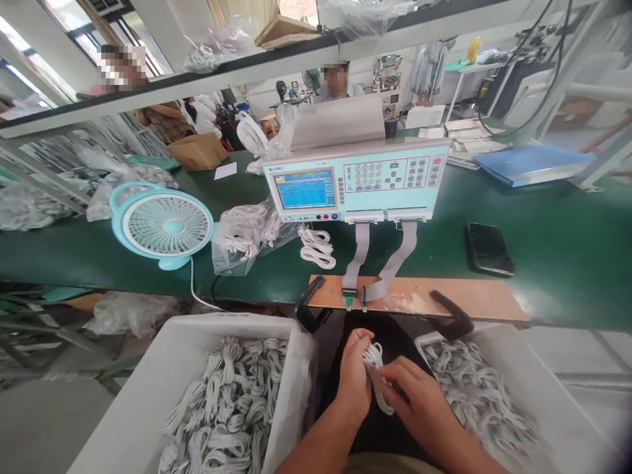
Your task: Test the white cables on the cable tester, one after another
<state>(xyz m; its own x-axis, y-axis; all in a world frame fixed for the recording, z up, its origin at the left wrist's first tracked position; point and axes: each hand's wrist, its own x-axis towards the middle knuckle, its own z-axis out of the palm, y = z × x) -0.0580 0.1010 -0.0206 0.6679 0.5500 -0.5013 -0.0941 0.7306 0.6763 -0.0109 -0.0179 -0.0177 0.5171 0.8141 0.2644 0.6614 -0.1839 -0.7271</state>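
Observation:
Over my lap, between two bins, my left hand (354, 372) is closed around a coiled white cable (374, 355). My right hand (407, 388) grips the lower part of the same coil, fingers pinched on it from the right. A loop of the cable hangs below the fingers. Just beyond the hands, a wooden board (474, 299) lies along the bench edge. Two grey ribbon cables (359, 250) run down from the tester (355, 184) to small connectors (349, 296) on that board.
A white bin (197, 329) full of cable coils stands left, another bin (518, 382) with coils right. Black clamps (311, 306) hold the board. On the green bench are a blue fan (168, 224), bagged cables (241, 237), a loose coil (316, 248), a phone (490, 249) and a blue folder (533, 163).

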